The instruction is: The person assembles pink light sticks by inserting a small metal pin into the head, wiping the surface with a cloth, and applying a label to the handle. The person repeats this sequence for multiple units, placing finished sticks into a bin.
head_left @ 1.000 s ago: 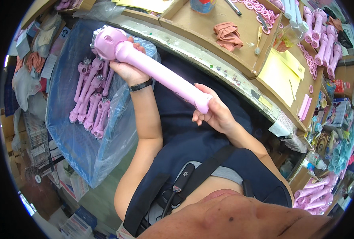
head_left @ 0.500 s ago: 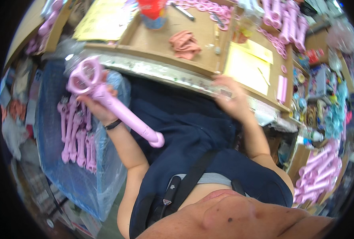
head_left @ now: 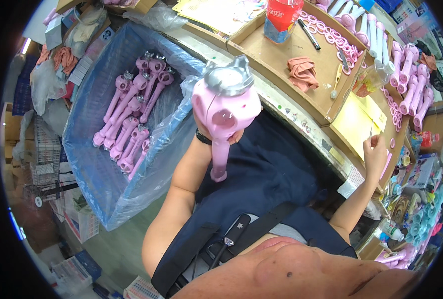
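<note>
My left hand (head_left: 236, 135) is closed round a pink plastic toy wand (head_left: 226, 117). The wand's round head has oval openings and is topped by a silver crown (head_left: 230, 77); its handle points down over my lap. Most of the left fingers are hidden behind the head. At the right, my right hand (head_left: 375, 150) is over the yellow paper (head_left: 357, 124), thumb and fingers pinched on a thin stick (head_left: 371, 130) that stands up from them. What sort of stick it is, I cannot make out.
A blue-lined bin (head_left: 89, 114) to my left holds several similar pink wands (head_left: 126, 112). On the bench, a cardboard tray (head_left: 261, 55) carries a crumpled salmon cloth (head_left: 303, 74), a black marker (head_left: 309, 35), a small brush (head_left: 336, 79) and pink rings (head_left: 326, 27). A red-labelled container (head_left: 283, 20) stands there.
The wand in my left hand has swung so its crowned head now faces up toward me. My right hand has moved right, from the bench edge to the thin stick on the yellow paper.
</note>
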The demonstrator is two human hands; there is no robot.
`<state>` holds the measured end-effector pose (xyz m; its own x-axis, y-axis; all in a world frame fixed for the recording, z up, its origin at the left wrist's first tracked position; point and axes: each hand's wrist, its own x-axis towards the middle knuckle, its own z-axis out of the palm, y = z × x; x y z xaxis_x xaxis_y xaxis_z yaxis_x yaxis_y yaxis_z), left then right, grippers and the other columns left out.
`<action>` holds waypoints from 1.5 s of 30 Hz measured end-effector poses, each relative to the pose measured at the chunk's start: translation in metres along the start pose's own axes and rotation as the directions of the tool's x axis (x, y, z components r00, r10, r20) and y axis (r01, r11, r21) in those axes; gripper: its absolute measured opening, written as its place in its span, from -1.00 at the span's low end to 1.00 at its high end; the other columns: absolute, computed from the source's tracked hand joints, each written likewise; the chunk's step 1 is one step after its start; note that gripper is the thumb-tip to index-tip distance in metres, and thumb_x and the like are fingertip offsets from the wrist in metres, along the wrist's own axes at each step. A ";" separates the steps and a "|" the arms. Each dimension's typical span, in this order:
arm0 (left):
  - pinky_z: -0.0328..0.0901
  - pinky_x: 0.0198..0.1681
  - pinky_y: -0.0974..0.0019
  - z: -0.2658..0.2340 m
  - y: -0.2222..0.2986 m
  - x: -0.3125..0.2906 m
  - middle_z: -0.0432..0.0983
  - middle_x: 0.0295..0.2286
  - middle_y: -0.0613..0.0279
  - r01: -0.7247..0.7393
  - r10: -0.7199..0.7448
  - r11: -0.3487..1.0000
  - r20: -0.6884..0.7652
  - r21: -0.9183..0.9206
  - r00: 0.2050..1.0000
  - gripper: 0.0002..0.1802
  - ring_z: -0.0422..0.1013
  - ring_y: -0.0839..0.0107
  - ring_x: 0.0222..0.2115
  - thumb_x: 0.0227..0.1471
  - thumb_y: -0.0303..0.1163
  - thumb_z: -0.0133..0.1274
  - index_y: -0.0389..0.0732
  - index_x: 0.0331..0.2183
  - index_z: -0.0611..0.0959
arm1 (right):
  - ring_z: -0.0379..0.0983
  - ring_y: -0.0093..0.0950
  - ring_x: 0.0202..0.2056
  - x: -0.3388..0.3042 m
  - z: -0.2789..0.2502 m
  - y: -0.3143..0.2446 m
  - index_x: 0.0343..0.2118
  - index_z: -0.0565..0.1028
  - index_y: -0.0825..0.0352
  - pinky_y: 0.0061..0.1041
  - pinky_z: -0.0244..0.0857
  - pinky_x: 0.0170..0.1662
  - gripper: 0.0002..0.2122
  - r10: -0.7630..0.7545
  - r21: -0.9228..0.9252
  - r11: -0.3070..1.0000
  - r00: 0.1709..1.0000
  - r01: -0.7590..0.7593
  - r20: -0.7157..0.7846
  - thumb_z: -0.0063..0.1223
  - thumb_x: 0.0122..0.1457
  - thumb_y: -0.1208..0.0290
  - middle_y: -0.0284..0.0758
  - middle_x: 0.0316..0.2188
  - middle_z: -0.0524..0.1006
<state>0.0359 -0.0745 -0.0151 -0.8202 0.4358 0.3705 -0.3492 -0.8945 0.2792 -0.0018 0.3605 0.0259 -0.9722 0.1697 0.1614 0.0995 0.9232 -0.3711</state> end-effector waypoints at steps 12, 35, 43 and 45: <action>0.33 -0.13 0.31 0.118 -0.012 -0.013 0.33 -0.07 -0.09 0.216 0.411 0.517 -0.461 0.828 0.787 -0.55 0.41 0.23 -0.20 0.10 -0.25 -0.15 -0.26 0.00 0.38 | 0.31 -0.51 -0.70 -0.075 -0.019 -0.193 -0.33 0.48 0.29 -0.58 0.16 -0.65 -0.69 -0.734 0.621 0.238 0.556 0.747 -0.388 0.25 -0.22 0.58 -0.43 -0.66 0.43; 0.23 0.04 -0.13 0.061 -0.054 -0.065 0.10 0.08 -0.18 -0.131 0.049 0.214 0.124 0.968 0.991 -0.32 0.23 -0.16 0.02 -0.06 -0.42 0.00 0.06 0.13 0.20 | 0.35 -0.45 -0.64 -0.095 -0.009 -0.146 -0.34 0.51 0.33 -0.57 0.18 -0.57 -0.79 -0.720 0.634 0.393 0.652 0.666 -0.238 0.23 -0.10 0.55 -0.36 -0.58 0.48; 0.26 -0.01 -0.15 0.072 -0.049 -0.044 0.08 0.07 -0.02 -0.316 0.018 -0.042 0.317 0.948 0.948 -0.37 0.27 -0.18 -0.04 -0.08 -0.46 0.12 0.15 0.03 0.30 | 0.37 -0.42 -0.62 -0.088 -0.022 -0.138 -0.37 0.50 0.38 -0.58 0.21 -0.54 -0.90 -0.598 0.831 0.517 0.608 -0.207 0.523 -0.02 0.14 0.48 -0.30 -0.58 0.48; 0.26 -0.01 -0.14 0.073 -0.048 -0.042 0.09 0.07 -0.02 -0.317 0.015 -0.042 0.318 0.947 0.948 -0.37 0.28 -0.17 -0.05 -0.07 -0.45 0.12 0.15 0.04 0.30 | 0.34 -0.43 -0.63 -0.091 -0.019 -0.139 -0.37 0.49 0.39 -0.56 0.20 -0.55 -0.89 -0.661 0.873 0.483 0.680 0.063 0.317 -0.04 0.15 0.48 -0.31 -0.58 0.48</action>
<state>0.1202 -0.0423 0.0209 -0.6385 0.4313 0.6374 0.7043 -0.0066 0.7099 0.0771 0.2233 0.0803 -0.7941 -0.6042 0.0653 -0.1982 0.1559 -0.9677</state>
